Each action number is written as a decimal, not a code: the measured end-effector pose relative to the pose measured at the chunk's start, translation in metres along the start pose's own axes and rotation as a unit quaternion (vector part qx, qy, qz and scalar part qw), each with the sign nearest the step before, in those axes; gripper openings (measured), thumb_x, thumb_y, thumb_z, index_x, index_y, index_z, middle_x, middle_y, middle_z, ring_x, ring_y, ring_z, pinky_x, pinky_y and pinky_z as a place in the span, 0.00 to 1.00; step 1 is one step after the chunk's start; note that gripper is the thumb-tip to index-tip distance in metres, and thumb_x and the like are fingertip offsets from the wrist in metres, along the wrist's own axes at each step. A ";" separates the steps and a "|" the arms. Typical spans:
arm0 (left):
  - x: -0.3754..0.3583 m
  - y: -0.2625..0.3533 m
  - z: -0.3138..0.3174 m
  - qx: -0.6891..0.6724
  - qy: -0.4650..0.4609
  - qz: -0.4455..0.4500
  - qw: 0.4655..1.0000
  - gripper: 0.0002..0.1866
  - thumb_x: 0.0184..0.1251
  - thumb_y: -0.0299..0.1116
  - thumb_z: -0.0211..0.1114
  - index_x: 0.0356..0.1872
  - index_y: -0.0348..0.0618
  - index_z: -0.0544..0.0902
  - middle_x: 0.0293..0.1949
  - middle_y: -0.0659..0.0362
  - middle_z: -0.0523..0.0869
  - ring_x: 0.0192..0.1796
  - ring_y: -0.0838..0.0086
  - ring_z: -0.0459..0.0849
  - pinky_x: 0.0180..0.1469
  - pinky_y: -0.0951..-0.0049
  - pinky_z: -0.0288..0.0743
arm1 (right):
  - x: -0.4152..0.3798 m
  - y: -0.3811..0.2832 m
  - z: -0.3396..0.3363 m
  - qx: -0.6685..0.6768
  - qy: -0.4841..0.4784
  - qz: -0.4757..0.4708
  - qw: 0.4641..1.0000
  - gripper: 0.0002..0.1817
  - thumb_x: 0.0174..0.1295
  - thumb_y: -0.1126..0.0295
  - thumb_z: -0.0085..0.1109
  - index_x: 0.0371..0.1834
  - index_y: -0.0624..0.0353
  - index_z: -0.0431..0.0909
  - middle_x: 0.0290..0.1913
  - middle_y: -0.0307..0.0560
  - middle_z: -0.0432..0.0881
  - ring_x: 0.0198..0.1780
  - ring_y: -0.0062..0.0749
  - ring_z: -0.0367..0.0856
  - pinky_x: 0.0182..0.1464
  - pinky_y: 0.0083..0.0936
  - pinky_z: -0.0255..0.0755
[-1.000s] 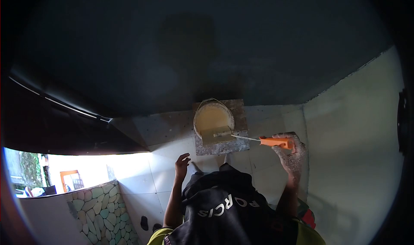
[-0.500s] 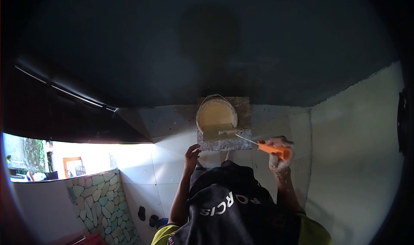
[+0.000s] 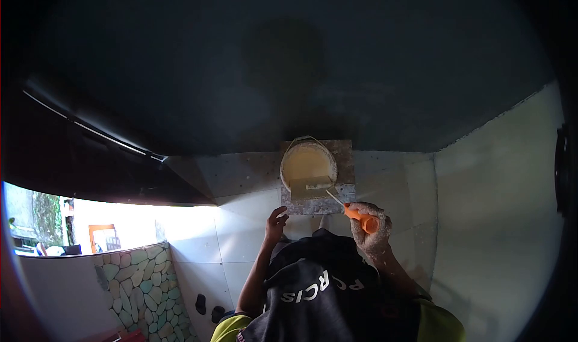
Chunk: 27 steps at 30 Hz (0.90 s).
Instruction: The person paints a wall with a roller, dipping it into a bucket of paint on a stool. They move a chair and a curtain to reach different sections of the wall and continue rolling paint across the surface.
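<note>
Right hand (image 3: 370, 230), fingers wrapped on orange roller handle (image 3: 361, 220), pulled nearer; roller (image 3: 317, 186) probably resting in paint bucket (image 3: 308, 164). Left hand (image 3: 276, 223) fingers loosely curled, nearer the board (image 3: 346, 152).

Light: daylight is flooding in well left of the gripping right hand (image 3: 368, 226).
Shadow: the wall (image 3: 289, 71) above is lying dark.
Edges: fisheye is bending and blackening corners.
</note>
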<state>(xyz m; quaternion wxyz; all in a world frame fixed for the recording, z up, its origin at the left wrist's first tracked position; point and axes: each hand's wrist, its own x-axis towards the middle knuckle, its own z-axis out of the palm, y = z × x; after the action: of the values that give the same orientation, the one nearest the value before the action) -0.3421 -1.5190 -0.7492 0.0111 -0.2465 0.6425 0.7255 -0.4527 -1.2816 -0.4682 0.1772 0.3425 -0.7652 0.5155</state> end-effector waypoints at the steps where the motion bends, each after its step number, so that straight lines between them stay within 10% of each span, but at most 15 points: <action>1: 0.001 -0.002 -0.003 -0.001 -0.002 -0.003 1.000 0.19 0.66 0.30 0.61 0.58 0.45 0.76 0.54 0.62 0.81 0.44 0.75 0.83 0.39 0.75 0.76 | 0.002 -0.006 0.003 0.000 0.017 -0.007 1.000 0.15 0.61 0.74 0.63 0.45 0.63 0.67 0.38 0.55 0.82 0.40 0.36 0.85 0.41 0.29 0.80; 27: 0.000 0.002 -0.040 -0.016 0.027 0.029 0.999 0.23 0.65 0.30 0.61 0.62 0.42 0.71 0.51 0.61 0.83 0.39 0.77 0.82 0.36 0.76 0.75 | -0.019 -0.009 0.035 0.093 -0.011 0.107 0.990 0.12 0.63 0.76 0.58 0.46 0.63 0.66 0.41 0.56 0.82 0.46 0.42 0.84 0.46 0.32 0.79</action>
<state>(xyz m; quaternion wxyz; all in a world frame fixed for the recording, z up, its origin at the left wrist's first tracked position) -0.3295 -1.5572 -0.7495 -0.0317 -0.2473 0.6376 0.7289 -0.4304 -1.3090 -0.4880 0.0796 0.2794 -0.7483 0.5963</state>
